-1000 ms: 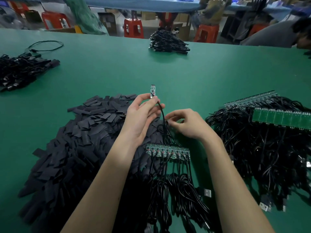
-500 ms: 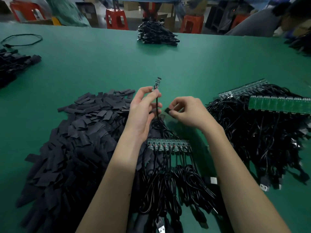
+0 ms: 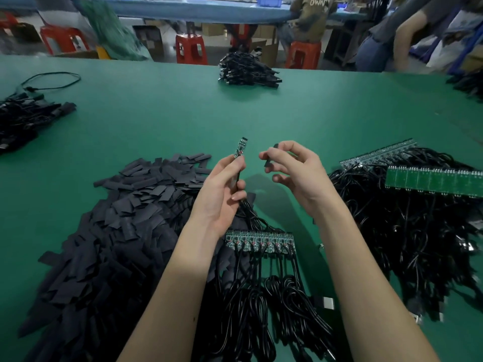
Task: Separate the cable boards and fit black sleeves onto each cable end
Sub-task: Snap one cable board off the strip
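My left hand (image 3: 222, 189) grips a black cable just below its small separated board (image 3: 241, 148), which points up and away above the table. To its right, my right hand (image 3: 292, 171) pinches a black sleeve (image 3: 270, 157) between thumb and fingers, a short gap from the board. Below both hands lies a strip of joined cable boards (image 3: 259, 240) with black cables (image 3: 261, 304) trailing toward me. A big heap of loose black sleeves (image 3: 112, 231) lies on the left.
A pile of cables with green board strips (image 3: 433, 181) lies at the right. More cable bundles sit at the far middle (image 3: 248, 70) and far left (image 3: 23, 118) of the green table (image 3: 156, 113). People and red stools are beyond the far edge.
Both hands have lifted off the pile. My right hand picked up a black sleeve and raised it level with the board held up by my left hand.
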The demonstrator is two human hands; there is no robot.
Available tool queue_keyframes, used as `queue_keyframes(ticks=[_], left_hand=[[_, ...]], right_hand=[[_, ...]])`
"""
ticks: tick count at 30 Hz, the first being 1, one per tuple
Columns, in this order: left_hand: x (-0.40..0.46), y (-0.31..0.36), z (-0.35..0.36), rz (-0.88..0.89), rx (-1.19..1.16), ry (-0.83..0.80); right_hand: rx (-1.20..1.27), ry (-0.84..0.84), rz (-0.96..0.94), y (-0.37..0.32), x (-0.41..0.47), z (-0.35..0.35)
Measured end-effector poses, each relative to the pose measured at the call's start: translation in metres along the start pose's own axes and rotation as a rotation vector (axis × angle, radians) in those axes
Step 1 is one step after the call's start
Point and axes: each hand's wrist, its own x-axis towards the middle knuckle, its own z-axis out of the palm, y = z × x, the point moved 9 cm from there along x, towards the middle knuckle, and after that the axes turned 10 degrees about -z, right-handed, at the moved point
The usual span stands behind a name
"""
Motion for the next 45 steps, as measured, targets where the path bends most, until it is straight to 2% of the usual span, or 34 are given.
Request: queue_keyframes(ticks=[8, 13, 19, 25, 27, 31, 36, 45], left_hand=[[-0.003, 0.006, -0.001, 0.09, 0.085, 0.085], [-0.011, 0.016, 0.01, 0.201, 0.285, 0.092], [-0.022, 0.019, 0.026, 0.349, 0.369, 0.096], [-0.031, 0.018, 0.044, 0.383, 0.501, 0.024], [-0.032, 0.018, 0.049, 0.358, 0.568, 0.016], [-0.03, 0.009, 0.055, 0.202, 0.681, -0.097], [-0.031, 0.007, 0.054, 0.11, 0.613, -0.16], [-0.031, 0.006, 0.054, 0.066, 0.581, -0.163]], right_hand=[[0.181, 0.0, 0.011, -0.001, -0.008, 0.007], [0.159, -0.021, -0.056, -0.011, -0.016, 0.008], [0.174, 0.001, -0.072, -0.017, -0.027, -0.007], [0.254, -0.016, -0.138, -0.029, -0.03, -0.017], [0.29, -0.023, -0.16, -0.031, -0.031, -0.018], [0.339, -0.011, -0.193, -0.033, -0.032, -0.023], [0.331, -0.036, -0.214, -0.034, -0.034, -0.019], [0.308, -0.068, -0.281, -0.042, -0.036, -0.014]])
